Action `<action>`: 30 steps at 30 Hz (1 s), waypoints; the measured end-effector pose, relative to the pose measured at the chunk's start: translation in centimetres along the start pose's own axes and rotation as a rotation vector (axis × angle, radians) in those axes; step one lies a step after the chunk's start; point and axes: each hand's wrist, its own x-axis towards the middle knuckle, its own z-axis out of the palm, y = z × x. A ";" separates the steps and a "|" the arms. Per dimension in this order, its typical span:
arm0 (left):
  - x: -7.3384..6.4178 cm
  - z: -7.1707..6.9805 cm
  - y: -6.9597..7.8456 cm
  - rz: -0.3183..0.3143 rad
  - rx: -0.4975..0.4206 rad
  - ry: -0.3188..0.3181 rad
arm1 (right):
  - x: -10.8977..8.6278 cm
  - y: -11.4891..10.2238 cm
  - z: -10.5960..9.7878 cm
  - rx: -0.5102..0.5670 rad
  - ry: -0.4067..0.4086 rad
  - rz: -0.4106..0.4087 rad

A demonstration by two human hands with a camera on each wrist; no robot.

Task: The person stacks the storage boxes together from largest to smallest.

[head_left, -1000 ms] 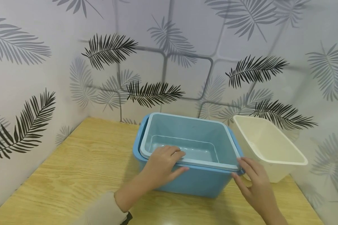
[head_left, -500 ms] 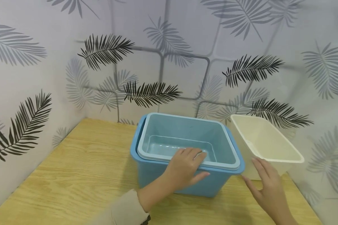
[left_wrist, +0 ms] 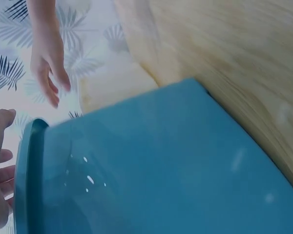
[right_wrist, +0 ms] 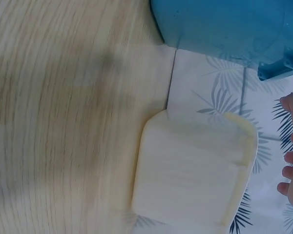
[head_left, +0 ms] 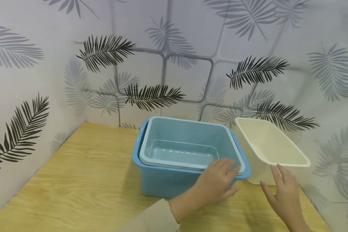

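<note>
A light blue bin sits nested inside a darker blue bin on the table, its rim slightly above the outer one. My left hand is over the front rim near the right corner, fingers loosely bent over the inner edge and thumb apart in front of the bin. In the left wrist view the fingers show just beyond the blue rim. To the right stands a cream bin. My right hand, fingers spread and holding nothing, is in front of it, fingertips overlapping its front rim in the head view.
The wood-grain table runs wide to the left and front of the bins. Behind and at both sides, a pale wall covering with leaf prints borders the table.
My left hand has slid rightward along the front rim, from left of the middle to near the right corner. My right hand has moved right, away from the blue bins' corner.
</note>
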 end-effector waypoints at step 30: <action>3.3 4.1 7.2 0.134 0.051 -0.168 | -0.8 3.4 0.9 -0.050 -0.087 0.041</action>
